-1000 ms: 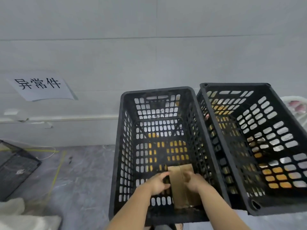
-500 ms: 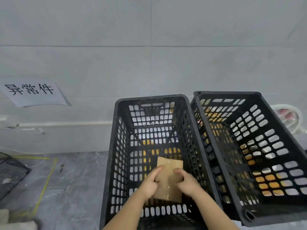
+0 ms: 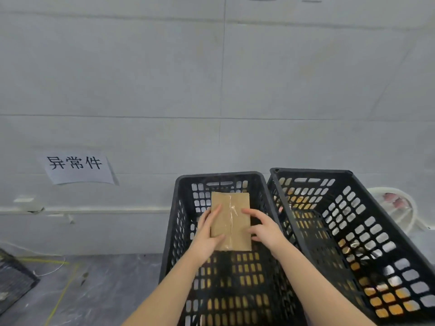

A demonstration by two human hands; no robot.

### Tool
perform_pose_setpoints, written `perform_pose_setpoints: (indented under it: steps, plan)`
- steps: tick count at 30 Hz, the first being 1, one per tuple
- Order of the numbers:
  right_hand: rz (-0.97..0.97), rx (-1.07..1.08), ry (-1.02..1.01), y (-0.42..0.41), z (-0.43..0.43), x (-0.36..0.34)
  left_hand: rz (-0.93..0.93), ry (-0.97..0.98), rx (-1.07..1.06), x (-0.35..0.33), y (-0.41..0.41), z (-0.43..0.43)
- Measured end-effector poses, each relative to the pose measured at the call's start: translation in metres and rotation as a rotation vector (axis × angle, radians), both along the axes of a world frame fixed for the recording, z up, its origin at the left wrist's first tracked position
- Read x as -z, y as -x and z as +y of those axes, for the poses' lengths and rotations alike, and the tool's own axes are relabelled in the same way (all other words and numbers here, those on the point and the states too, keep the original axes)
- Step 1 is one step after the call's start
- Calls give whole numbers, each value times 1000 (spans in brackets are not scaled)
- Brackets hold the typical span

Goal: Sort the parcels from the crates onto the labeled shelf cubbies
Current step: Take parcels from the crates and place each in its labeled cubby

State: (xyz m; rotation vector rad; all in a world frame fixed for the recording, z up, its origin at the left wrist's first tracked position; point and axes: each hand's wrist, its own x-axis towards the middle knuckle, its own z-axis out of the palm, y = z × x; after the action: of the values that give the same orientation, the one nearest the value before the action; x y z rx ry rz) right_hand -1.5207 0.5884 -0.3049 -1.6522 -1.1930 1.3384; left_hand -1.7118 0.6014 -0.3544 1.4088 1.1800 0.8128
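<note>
A flat brown cardboard parcel (image 3: 231,220) with clear tape down its middle is held up over the left black crate (image 3: 179,231). My left hand (image 3: 208,234) grips its left edge, thumb across the lower corner. My right hand (image 3: 263,228) holds its right edge with fingers curled onto the face. The right black crate (image 3: 367,208) stands beside the left one, and no parcel shows inside it. No shelf cubbies are in view.
A grey tiled wall rises just behind the crates, with a paper sign (image 3: 77,168) taped low on the left. A dark mesh object (image 3: 11,281) lies on the grey floor at far left. A white round object (image 3: 400,208) sits behind the right crate.
Both hands have lifted the parcel from the bottom of the left crate up to around its rim, away from me. The view has tilted upward.
</note>
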Motion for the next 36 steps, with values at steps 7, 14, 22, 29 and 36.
perform_pose_setpoints:
  steps: [7,14,22,29,36]
  plan:
    - [-42,-70,-200,-2,6,-43,-68,-89,-40,-52,10,21]
    - [312,85,-243,3,14,-72,-158,-183,-34,-87,15,37]
    - [766,23,-142,6,19,-71,-97,-188,17,-109,0,34]
    - [386,30,-292,25,14,-75,-104,-82,41,-131,-21,34]
    - [318,46,-314,8,17,-70,-497,34,60,-126,-9,33]
